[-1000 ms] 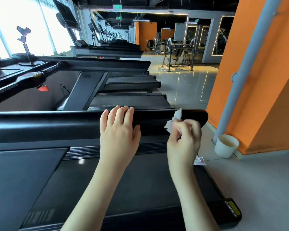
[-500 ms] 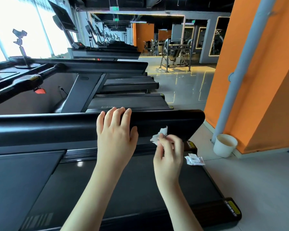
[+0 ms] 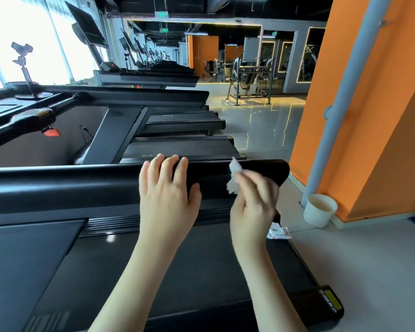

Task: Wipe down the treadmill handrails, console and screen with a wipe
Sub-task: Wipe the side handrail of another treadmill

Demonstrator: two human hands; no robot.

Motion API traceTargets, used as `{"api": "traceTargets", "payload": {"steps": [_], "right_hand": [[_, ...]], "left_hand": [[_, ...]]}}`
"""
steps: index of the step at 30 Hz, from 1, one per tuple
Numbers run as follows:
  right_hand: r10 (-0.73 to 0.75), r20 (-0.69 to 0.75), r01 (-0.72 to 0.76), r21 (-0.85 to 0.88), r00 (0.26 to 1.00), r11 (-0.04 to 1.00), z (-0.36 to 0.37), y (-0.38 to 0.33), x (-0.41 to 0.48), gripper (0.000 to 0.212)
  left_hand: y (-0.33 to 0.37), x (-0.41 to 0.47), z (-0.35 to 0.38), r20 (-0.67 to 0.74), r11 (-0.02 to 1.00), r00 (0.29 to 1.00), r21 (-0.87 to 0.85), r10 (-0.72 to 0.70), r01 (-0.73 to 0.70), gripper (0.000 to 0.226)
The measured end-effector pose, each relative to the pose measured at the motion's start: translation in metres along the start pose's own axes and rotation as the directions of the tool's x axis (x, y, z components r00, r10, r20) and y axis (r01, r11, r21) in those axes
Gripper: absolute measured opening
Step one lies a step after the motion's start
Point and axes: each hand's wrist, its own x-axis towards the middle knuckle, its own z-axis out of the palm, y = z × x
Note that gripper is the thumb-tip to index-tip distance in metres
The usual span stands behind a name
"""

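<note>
A black handrail (image 3: 82, 185) runs across the middle of the frame, ending at the right in a rounded tip. The left hand (image 3: 167, 200) lies over it at center, fingers spread on top, thumb on the near side. Just to its right, the right hand (image 3: 252, 202) pinches a crumpled white wipe (image 3: 234, 178) against the rail near its end. Below, the treadmill deck (image 3: 153, 271) fills the lower frame. A torn wrapper (image 3: 278, 232) lies at the deck's right edge. A white cup (image 3: 320, 210) stands on the floor at right, at the foot of a grey pipe (image 3: 340, 104) along the orange wall (image 3: 393, 116). More treadmills (image 3: 153, 97) recede toward the upper left.
</note>
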Motion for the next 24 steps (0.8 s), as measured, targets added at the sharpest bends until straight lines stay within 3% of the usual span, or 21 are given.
{"api": "traceTargets", "payload": {"steps": [4,10,16,22,24], "right_hand": [[0.088,-0.063,-0.091,-0.048,0.994,0.995,0.003,0.009,0.019,0.036],[-0.091,0.123,0.090,0.013,0.988,0.996,0.004,-0.011,0.021,0.045],[0.065,0.073,-0.047,-0.221,0.995,0.974,0.001,0.023,0.061,0.046],[-0.022,0.101,0.029,-0.063,0.995,0.998,-0.005,0.003,0.030,0.037],[0.032,0.091,-0.026,-0.065,0.995,0.998,-0.006,0.011,0.036,0.034]], "left_hand": [[0.006,-0.002,0.003,0.030,1.000,0.999,0.017,0.022,-0.022,0.055],[0.015,0.003,0.004,0.037,0.999,0.999,0.016,0.040,-0.040,0.053],[0.014,0.004,0.007,0.035,0.998,0.998,0.005,0.054,-0.055,0.050],[0.018,0.004,0.010,0.002,0.998,0.999,0.033,0.052,-0.052,0.046],[0.018,0.003,0.011,-0.013,0.998,0.999,0.035,0.051,-0.051,0.046]]}}
